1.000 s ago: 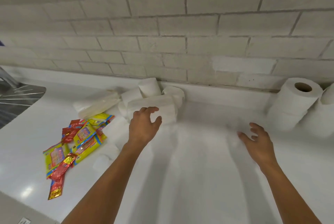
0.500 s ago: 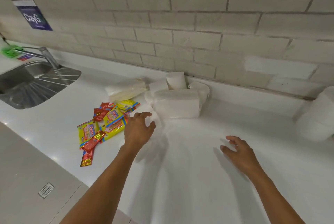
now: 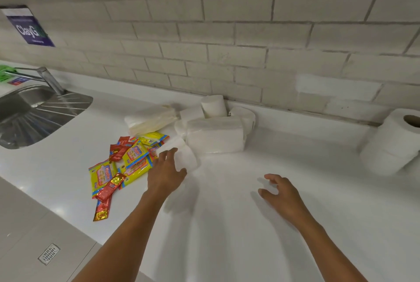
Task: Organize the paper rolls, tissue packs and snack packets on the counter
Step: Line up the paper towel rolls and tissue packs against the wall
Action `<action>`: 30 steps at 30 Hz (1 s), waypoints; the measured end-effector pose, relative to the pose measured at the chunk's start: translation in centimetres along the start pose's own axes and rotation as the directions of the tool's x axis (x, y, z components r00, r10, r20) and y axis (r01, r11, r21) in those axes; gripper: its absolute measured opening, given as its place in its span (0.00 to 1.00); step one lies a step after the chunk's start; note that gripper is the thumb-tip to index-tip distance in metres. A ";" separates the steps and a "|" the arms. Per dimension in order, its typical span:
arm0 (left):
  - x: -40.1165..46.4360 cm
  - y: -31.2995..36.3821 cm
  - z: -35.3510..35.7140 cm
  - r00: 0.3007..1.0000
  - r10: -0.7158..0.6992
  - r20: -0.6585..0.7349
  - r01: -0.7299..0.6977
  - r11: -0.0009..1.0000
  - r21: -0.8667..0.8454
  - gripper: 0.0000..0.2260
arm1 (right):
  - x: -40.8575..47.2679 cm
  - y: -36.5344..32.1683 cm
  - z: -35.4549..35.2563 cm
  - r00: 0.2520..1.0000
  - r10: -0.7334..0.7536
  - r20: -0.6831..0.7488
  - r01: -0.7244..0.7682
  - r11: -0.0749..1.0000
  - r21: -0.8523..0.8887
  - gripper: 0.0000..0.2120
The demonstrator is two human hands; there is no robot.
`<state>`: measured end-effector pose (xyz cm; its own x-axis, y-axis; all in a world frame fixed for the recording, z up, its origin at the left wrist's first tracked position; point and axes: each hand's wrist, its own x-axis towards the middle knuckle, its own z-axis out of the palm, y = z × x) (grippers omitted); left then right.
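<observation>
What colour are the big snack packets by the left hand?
Bright yellow snack packets with red and blue print, seen from the head camera.

On the counter (image 3: pixel 227 225) lie two yellow snack packets (image 3: pixel 136 159) that show clearly, with a third partly hidden behind them, and about three red sachets (image 3: pixel 110 187). Two wrapped tissue packs (image 3: pixel 214 137) sit near the wall. Around them stand roughly five small white paper rolls (image 3: pixel 213 105), and far right two large rolls (image 3: pixel 393 143) are stacked.
</observation>
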<state>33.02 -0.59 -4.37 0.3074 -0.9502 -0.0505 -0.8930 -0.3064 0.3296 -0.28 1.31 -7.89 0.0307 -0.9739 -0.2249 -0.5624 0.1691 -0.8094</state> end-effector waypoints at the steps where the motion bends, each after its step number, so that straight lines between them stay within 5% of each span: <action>1: 0.4 0.0 0.1 1.000 0.006 0.021 -0.007 1.000 0.014 0.33 | 0.2 -0.2 0.1 1.000 0.005 -0.008 -0.005 1.000 -0.002 0.23; 20: 5.0 -2.4 0.8 0.983 0.152 0.106 -0.170 0.968 0.186 0.31 | 3.6 -4.3 6.1 0.988 0.102 -0.115 -0.091 0.991 0.094 0.25; 30: 10.2 0.8 -1.8 0.976 0.210 -0.060 -0.204 0.975 0.091 0.26 | 9.9 -8.8 5.2 0.976 0.076 -0.206 -0.043 0.986 0.163 0.29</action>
<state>36.02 -10.48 -2.92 0.1318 -0.9883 0.0765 -0.9632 -0.1095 0.2453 9.26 -9.09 -5.78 -0.1829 -0.9684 -0.1697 -0.4208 0.2331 -0.8767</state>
